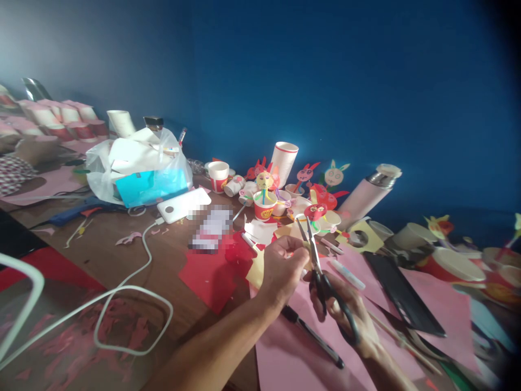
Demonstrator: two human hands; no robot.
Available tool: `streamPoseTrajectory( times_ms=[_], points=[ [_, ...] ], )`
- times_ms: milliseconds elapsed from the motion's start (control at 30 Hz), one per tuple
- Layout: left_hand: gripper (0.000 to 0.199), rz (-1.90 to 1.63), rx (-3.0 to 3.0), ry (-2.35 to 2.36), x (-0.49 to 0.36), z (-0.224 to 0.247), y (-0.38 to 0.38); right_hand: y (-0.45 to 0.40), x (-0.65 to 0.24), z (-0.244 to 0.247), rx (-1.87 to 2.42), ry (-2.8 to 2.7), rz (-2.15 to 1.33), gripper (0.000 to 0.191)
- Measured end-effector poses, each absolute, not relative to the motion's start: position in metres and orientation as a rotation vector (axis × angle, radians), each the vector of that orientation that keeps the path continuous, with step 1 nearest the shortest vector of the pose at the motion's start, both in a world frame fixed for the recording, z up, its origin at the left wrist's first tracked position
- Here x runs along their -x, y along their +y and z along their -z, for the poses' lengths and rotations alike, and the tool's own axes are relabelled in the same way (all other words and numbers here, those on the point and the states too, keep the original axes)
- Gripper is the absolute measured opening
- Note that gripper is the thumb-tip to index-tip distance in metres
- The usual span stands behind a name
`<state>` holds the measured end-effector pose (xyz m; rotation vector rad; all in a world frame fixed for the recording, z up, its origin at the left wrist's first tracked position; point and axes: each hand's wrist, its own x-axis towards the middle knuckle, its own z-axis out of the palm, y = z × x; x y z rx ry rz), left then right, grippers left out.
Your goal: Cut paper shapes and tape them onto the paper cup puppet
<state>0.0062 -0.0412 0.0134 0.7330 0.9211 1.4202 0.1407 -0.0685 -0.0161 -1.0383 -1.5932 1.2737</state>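
Note:
My right hand point(362, 320) grips black-handled scissors point(315, 255), their blades a little apart and pointing away from me. Close beside the blades, my left hand point(283, 269) is closed in a pinch. A small piece of yellow paper point(308, 255) shows between its fingertips and the scissors, largely hidden by the fingers. Under both hands lies a large pink sheet point(293, 353) with a black marker point(315, 336) on it. Paper cups with coloured paper faces, such as the yellow face point(265, 181), stand just beyond.
A thermos point(366, 195) leans at the back right, near a black flat object point(402, 293). On the left are a white power bank point(184, 205), a looped white cable point(148, 250) and a plastic bag point(100, 174). A co-worker's checkered sleeve point(16, 174) is at far left.

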Motion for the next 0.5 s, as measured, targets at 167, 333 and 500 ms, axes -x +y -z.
streamPoseTrajectory(
  times_ms=[167, 333, 500],
  points=[
    [0.004, -1.427, -0.745, 0.908, -0.0062, -0.0104, -0.0406, -0.0676, -0.1424, 0.0154, 1.053, -1.567, -1.346, 0.051],
    [0.005, -1.418, -0.768, 0.931, -0.0062, -0.0082, -0.0388, -0.0668, -0.1454, 0.0197, 1.052, -1.567, -1.339, 0.049],
    [0.004, -1.416, -0.768, 0.914, -0.006, -0.006, -0.0372, -0.0658, -0.1474, 0.0191, 1.048, -1.591, -1.35, 0.05]
  ],
)
